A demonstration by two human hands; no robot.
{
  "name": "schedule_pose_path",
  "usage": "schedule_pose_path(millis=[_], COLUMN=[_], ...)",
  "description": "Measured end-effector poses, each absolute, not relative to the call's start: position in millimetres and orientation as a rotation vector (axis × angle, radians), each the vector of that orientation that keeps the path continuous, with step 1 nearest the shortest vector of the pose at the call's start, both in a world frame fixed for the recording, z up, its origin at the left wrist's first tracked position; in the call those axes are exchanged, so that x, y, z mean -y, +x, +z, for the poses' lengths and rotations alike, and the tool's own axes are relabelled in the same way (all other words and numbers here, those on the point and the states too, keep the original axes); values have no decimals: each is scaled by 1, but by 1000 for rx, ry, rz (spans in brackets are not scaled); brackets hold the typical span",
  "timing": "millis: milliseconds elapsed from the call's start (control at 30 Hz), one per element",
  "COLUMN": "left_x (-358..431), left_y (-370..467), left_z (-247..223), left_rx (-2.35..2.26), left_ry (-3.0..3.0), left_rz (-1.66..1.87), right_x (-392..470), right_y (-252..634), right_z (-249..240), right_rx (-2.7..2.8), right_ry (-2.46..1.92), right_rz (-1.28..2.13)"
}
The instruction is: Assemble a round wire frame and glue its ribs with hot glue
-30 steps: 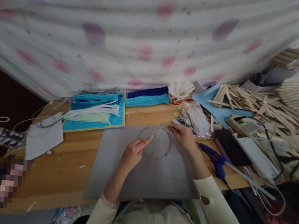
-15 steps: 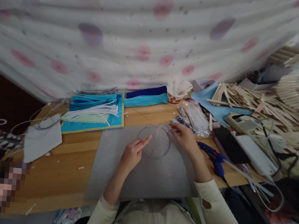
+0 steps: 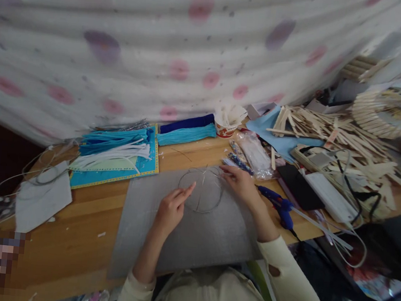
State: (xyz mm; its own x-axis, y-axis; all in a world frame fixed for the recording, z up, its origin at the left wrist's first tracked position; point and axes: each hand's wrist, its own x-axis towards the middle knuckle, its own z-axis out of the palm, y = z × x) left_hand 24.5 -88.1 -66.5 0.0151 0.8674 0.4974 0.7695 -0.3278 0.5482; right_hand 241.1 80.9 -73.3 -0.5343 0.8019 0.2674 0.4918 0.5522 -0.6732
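Note:
A thin wire ring (image 3: 199, 212) with wires crossing inside it lies on the grey mat (image 3: 191, 244). At the ring's left side is my left hand (image 3: 171, 209), its index finger stretched out over the ring and the other fingers curled. My right hand (image 3: 240, 183) is at the ring's upper right, with thumb and fingertips closed together on the wire there. Several thin wire ends stick out near those fingertips.
Blue and white pipe cleaners (image 3: 116, 144) lie back left, beside a white sheet (image 3: 45, 197). A paper cup (image 3: 226, 128) stands behind the mat. At right are a blue glue gun (image 3: 278, 205), a black phone (image 3: 299, 186), a power strip (image 3: 330, 197) and wooden sticks (image 3: 357, 142).
The camera view has turned slightly to the right, shifting the scene left. Both hands keep nearly the same pose at the ring. A dark blurred shape has come into view at the far right edge.

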Motion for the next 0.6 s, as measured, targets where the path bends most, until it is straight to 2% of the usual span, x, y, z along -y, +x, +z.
schedule_pose_path(millis=[600], left_x=[88], left_y=[24], left_z=[-68], left_rx=[-1763], left_ry=[2154], left_rz=[1213], right_x=[-97], right_y=[224], right_z=[-75], right_rx=[2386], right_ry=[-985], right_rz=[633])
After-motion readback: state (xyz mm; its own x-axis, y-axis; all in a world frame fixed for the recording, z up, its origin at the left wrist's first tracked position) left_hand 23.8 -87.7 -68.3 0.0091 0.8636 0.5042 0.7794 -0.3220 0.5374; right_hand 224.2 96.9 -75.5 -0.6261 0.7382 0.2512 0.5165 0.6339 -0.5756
